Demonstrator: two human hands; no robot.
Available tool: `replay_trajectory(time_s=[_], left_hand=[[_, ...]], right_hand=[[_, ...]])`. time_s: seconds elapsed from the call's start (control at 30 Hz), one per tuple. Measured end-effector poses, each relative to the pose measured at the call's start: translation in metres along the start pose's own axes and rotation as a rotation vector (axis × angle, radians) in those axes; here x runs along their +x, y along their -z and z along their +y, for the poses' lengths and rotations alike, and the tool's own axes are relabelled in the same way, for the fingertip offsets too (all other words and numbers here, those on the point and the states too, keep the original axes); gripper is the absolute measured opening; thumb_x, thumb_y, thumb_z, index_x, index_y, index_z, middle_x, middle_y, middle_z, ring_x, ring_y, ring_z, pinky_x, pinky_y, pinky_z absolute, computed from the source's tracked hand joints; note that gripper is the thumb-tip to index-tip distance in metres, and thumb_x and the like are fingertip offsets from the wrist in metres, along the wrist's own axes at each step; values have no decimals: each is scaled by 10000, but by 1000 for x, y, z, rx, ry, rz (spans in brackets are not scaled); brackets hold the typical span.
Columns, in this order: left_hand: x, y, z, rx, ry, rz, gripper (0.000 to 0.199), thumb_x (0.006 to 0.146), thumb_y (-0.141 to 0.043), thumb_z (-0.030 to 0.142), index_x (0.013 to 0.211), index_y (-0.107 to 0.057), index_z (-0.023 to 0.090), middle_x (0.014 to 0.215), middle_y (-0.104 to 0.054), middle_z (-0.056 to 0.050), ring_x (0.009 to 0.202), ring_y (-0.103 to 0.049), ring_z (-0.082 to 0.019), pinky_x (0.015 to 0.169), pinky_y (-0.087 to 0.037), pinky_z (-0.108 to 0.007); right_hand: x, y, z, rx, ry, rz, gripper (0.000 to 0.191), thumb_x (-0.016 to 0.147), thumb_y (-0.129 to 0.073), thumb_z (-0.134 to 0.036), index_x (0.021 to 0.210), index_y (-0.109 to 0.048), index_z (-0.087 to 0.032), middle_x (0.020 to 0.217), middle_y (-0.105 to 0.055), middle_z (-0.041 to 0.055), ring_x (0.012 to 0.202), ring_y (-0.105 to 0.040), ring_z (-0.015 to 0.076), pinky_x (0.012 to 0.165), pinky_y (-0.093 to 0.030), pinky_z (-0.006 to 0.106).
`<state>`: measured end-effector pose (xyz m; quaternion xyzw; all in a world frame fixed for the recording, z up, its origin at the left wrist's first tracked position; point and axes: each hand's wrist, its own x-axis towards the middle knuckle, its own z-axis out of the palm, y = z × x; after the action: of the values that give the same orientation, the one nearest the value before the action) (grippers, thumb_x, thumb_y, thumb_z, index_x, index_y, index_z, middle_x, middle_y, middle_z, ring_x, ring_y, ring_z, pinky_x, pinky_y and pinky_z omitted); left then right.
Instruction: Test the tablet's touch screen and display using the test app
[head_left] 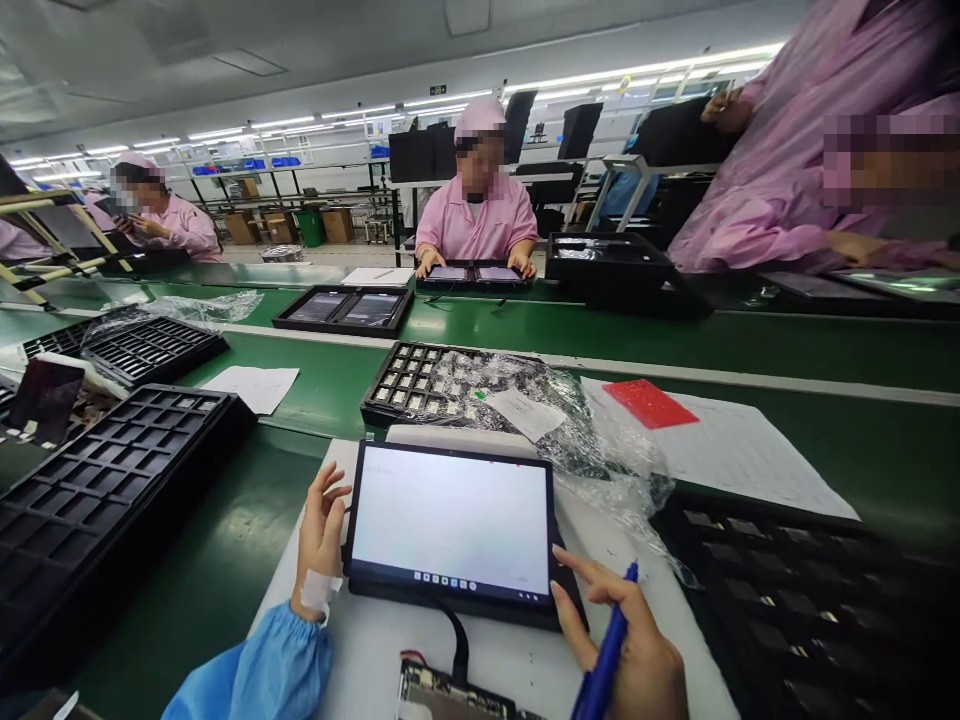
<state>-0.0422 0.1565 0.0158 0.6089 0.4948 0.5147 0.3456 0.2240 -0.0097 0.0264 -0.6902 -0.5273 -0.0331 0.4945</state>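
Note:
A tablet (454, 520) with a lit white screen and a row of icons stands propped on a black holder (420, 597) in front of me. Beside its left edge is my left hand (322, 520), fingers loosely apart and holding nothing; white tape covers the wrist. My right hand (637, 640) has a blue pen (606, 655) gripped in it. Its thumb and forefinger reach to the tablet's right edge; whether they press it I cannot tell. A black flat cable (457, 645) runs from under the tablet to a bare circuit board (450, 697) at the bottom.
White foam (352, 650) lies beneath the tablet. Black trays (97, 480) flank it left and right (795, 600). Behind are a tray of small parts (409, 385), plastic wrap (585, 425), a red card (651, 403) and paper sheets (757, 450). Co-workers in pink (476, 220) sit across the green bench.

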Motion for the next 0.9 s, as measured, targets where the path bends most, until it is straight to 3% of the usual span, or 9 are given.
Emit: replay_trajectory(time_s=[0.1, 0.27, 0.47, 0.7, 0.77, 0.9], left_hand=[[-4, -3, 4, -45, 12, -47, 528, 861, -495, 534, 1249, -521, 176, 1184, -614, -133, 999, -626, -259, 846, -514, -387], [-8, -5, 5, -52, 19, -81, 505, 844, -547, 516, 1225, -570, 184, 1152, -639, -108, 1039, -599, -269, 855, -493, -365], [-8, -5, 7, -34, -8, -123, 511, 840, -559, 500, 1246, -557, 189, 1229, -605, -102, 1061, -575, -266, 897, -462, -365], [-8, -7, 18, -17, 14, -81, 468, 813, -559, 476, 1163, -601, 169, 1161, -645, -110, 1015, -608, -267, 852, -494, -366], [-8, -7, 19, -10, 16, -70, 465, 807, -559, 473, 1151, -603, 161, 1145, -651, -115, 1003, -615, -267, 842, -500, -366], [-9, -6, 15, -11, 17, -64, 473, 815, -540, 490, 1149, -598, 160, 1144, -649, -115, 1009, -610, -264, 840, -496, -361]], right_hand=[[1, 0, -1, -23, 41, 38, 244, 890, -547, -341, 758, -356, -266, 946, -742, 87, 893, -711, 246, 732, -579, 330], [-3, -1, 1, -51, 173, -104, 23, 918, -514, -261, 916, -533, -248, 879, -709, 69, 952, -675, 251, 751, -566, 358], [-5, -9, 6, -120, 363, -195, 155, 900, -516, -167, 762, -509, -238, 1054, -694, 97, 1138, -578, 316, 880, -477, 501], [-4, -8, 11, -132, 198, -108, 123, 934, -480, -302, 859, -417, -226, 1313, -565, 197, 1375, -290, 373, 932, -429, 587], [-2, -4, 10, -83, 202, -53, 156, 924, -510, -285, 833, -394, -235, 1272, -597, 196, 1341, -362, 358, 934, -435, 555], [1, 0, 0, -89, 360, -53, 60, 908, -528, -173, 877, -518, -224, 933, -716, 113, 1052, -619, 298, 860, -475, 476]])
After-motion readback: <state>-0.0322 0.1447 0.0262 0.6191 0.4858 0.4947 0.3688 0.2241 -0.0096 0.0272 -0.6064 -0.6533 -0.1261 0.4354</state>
